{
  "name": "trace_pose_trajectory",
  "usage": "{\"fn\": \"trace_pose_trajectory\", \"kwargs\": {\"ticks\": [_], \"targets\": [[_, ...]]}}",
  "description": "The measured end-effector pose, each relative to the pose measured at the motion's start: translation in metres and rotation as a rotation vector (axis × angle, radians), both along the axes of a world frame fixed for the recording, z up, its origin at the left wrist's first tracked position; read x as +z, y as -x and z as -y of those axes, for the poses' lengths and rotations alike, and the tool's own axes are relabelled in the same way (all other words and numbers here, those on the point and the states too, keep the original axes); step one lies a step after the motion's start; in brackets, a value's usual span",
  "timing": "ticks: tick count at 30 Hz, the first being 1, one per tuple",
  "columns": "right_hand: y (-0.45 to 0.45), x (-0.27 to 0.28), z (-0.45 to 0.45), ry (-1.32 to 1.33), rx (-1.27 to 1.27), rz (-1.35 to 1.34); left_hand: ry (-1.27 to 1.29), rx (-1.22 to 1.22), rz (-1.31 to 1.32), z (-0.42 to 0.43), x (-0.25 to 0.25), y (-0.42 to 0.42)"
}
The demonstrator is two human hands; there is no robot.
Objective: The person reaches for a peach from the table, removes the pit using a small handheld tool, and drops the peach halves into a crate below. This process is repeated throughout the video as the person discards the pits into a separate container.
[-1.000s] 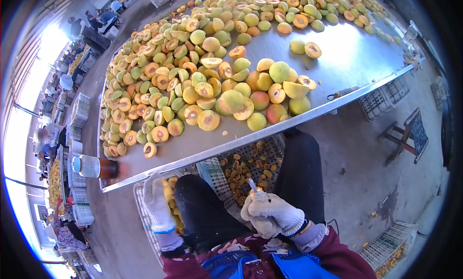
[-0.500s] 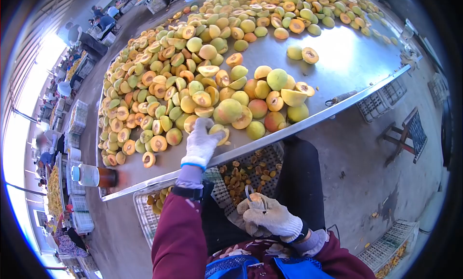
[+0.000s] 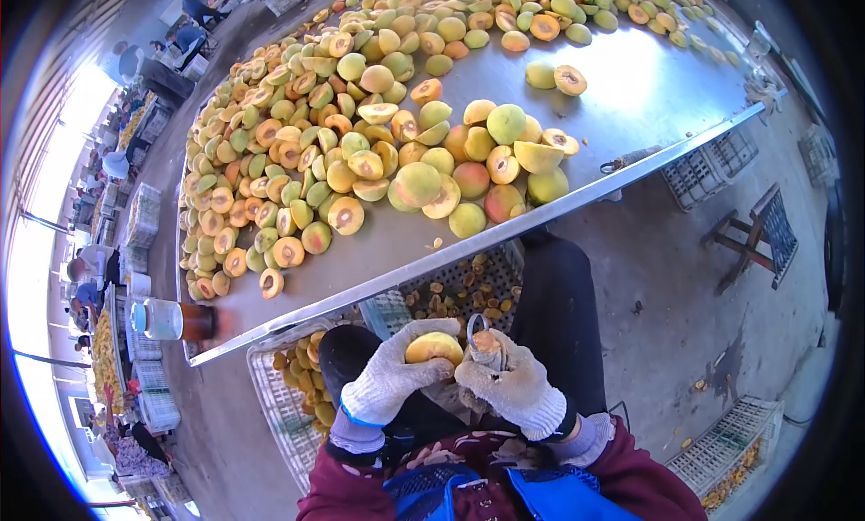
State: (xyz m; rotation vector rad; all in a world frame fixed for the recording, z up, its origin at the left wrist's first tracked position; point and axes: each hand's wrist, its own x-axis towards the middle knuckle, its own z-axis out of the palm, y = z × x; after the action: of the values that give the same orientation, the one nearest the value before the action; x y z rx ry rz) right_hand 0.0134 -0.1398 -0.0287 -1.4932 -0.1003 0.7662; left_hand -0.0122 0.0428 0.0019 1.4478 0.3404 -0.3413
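Note:
Over my lap, my left hand (image 3: 396, 373), in a white knit glove, is closed around a yellow peach half (image 3: 433, 347). Close beside it on the right, my gloved right hand (image 3: 518, 386) grips a pitting tool (image 3: 478, 330) with a curved metal loop and what looks like a wooden end. Loop and peach half are near each other; I cannot tell if they touch. On the metal table (image 3: 396, 260) in front lies a large heap of peaches (image 3: 333, 151), many of them halved with the stone or hollow showing.
Below the table edge a crate (image 3: 423, 282) holds scraps and pits. Left of my knee, another crate (image 3: 270, 386) contains peach halves. A jar of brown liquid (image 3: 180, 321) lies at the table's left corner. A folding stool (image 3: 761, 237) stands right. Other people work far left.
My left hand has drawn back from the table to my lap, bringing a peach half beside the pitting tool. My right hand has risen slightly, still gripping the tool.

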Motion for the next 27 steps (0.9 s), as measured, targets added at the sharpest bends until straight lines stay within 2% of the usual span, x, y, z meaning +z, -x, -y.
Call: {"fn": "trace_pose_trajectory", "kwargs": {"ticks": [3,6,8,18,22,25,27], "targets": [[0.003,0.016,0.002,0.04,0.065,0.019,0.363,0.194,0.05,0.001,-0.004,0.008],[0.012,0.011,-0.002,0.092,0.121,0.172,0.492,0.35,0.121,0.009,-0.003,0.009],[0.013,0.017,-0.005,0.268,0.214,0.301,0.414,0.346,0.131,0.012,-0.008,0.01],[0.015,0.018,-0.008,0.388,0.22,0.435,0.289,0.338,0.173,0.03,-0.009,0.02],[0.021,0.013,-0.007,0.357,0.172,0.466,0.131,0.319,0.254,0.036,-0.005,0.021],[0.02,0.014,-0.006,0.386,0.251,0.372,0.04,0.269,0.255,0.034,0.0,0.014],[0.017,0.012,-0.003,0.185,0.232,0.313,-0.002,0.24,0.249,0.035,0.006,0.006]]}}
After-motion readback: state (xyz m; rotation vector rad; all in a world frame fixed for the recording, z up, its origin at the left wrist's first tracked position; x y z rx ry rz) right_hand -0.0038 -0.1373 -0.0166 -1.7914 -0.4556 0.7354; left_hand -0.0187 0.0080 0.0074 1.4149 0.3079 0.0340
